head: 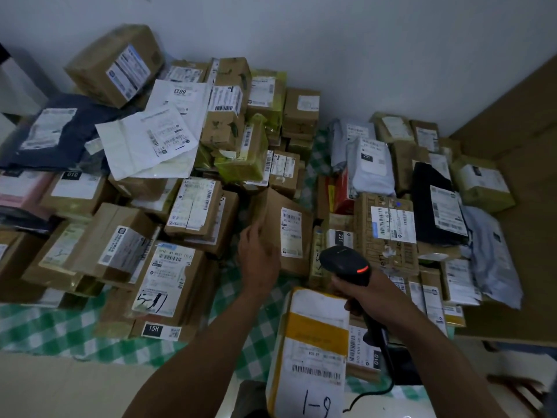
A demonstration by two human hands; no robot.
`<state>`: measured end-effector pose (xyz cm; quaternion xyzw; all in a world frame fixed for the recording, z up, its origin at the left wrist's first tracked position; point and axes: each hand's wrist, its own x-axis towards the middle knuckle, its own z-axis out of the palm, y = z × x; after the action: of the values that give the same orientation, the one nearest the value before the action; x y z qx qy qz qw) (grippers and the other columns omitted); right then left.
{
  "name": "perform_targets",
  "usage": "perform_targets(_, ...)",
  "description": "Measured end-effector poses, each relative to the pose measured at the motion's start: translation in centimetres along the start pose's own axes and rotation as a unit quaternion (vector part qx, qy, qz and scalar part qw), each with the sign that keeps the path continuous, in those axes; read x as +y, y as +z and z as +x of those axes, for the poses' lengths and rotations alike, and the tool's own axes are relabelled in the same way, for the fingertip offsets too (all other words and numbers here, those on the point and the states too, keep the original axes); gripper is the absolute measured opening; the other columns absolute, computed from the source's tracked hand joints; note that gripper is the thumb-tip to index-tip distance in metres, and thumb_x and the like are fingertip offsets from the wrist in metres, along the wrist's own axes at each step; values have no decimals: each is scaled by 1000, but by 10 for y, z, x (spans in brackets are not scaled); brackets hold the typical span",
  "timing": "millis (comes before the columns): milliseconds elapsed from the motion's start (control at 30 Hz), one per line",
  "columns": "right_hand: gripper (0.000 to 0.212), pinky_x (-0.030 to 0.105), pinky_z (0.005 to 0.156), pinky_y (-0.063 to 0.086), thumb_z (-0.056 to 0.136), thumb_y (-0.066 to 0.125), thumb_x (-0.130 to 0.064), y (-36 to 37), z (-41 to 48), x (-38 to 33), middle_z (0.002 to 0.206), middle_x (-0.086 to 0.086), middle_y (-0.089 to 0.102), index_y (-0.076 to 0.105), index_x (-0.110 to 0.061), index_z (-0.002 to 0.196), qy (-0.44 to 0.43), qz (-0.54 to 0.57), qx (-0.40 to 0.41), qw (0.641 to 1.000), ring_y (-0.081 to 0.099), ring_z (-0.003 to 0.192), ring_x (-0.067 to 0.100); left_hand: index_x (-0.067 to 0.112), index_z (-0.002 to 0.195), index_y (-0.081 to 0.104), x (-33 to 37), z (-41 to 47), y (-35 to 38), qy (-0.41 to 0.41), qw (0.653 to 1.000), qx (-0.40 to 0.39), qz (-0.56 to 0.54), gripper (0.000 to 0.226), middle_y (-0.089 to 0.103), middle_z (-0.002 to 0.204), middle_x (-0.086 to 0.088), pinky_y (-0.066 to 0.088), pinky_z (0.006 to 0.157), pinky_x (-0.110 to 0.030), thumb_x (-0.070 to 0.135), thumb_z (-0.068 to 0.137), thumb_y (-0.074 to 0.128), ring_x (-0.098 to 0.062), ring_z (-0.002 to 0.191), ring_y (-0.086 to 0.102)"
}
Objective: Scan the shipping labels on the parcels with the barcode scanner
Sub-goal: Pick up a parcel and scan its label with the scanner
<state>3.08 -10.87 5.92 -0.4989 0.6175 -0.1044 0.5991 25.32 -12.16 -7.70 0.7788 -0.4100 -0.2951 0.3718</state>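
Head view: the left hand [259,254] lies against the left edge of a tilted brown cardboard parcel [271,212] in the middle of the heap. The back of the hand hides how its fingers sit, so I cannot tell whether they curl round the parcel. The parcel's white shipping label [291,233] faces up. Just right of the parcel, the right hand [370,294] has its fingers wrapped round the handle of a black barcode scanner [346,262]. The scanner's head is turned toward the label and shows an orange-red light. Nearer than the parcel lies a white-and-yellow parcel [313,330]. Left of it, boxes pile on a green checked cloth [45,327].
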Motion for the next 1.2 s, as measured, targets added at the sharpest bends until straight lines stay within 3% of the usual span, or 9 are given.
perform_targets(100,26,38,74,57,94,74,-32,-3,-2,4,99,12,78,64,-40,117,4,12,9,1000,71,70,17,23,149,47,4,-3,-10,24,999,4,-43,60,40,151,-2,41,116,-50,25,93,71,-24,138,40)
perform_targets(200,26,44,80,58,91,76,-36,-7,-4,10,97,17,77,68,-34,116,10,16,18,1000,70,73,21,22,157,35,12,0,-21,-40,999,5,-23,77,22,163,-5,30,119,-47,28,91,75,-30,149,27)
perform_targets(367,24,36,73,56,93,75,-31,-11,-5,12,101,17,76,69,-28,116,3,40,15,999,70,70,16,24,157,40,21,9,-25,-117,986,-117,8,80,32,165,-7,18,126,-57,58,89,70,-35,155,17)
perform_targets(467,20,30,67,56,95,73,-30,-16,-7,10,105,20,74,69,-28,114,-8,50,9,999,71,70,15,35,151,44,26,0,-20,-113,987,-112,10,70,32,164,-6,6,127,-59,57,90,70,-39,156,8)
perform_targets(600,25,25,62,55,93,75,-32,-28,-10,11,102,19,75,69,-28,117,-23,48,-8,999,70,67,12,33,144,40,37,-12,-21,-130,983,-81,-99,69,53,144,-2,46,105,-39,29,88,81,-24,130,52)
perform_targets(767,27,17,54,50,93,75,-34,-52,-18,15,78,0,77,64,-36,118,-70,43,-13,997,68,60,7,25,148,37,53,-29,-36,-125,991,-14,-55,91,51,144,-5,49,105,-51,33,74,89,-28,130,50)
perform_targets(933,30,29,65,53,93,74,-35,-75,-22,21,99,11,77,63,-42,121,-104,31,-51,993,67,63,12,27,158,28,69,-81,-61,-143,971,69,-180,105,51,147,-3,51,103,-44,28,69,85,-25,129,55)
perform_targets(1033,34,24,62,53,95,72,-34,-83,-27,20,100,3,77,55,-54,117,-137,17,-74,988,66,63,9,28,158,32,74,-106,-64,-154,946,59,-279,90,56,142,-2,54,104,-48,11,84,80,-24,123,62)
perform_targets(1200,34,23,61,52,96,71,-26,-89,-40,16,80,-5,74,58,-43,123,-173,9,-83,981,63,60,10,28,149,39,79,-126,-55,-143,935,39,-322,82,56,137,0,58,95,-48,9,82,83,-27,121,62)
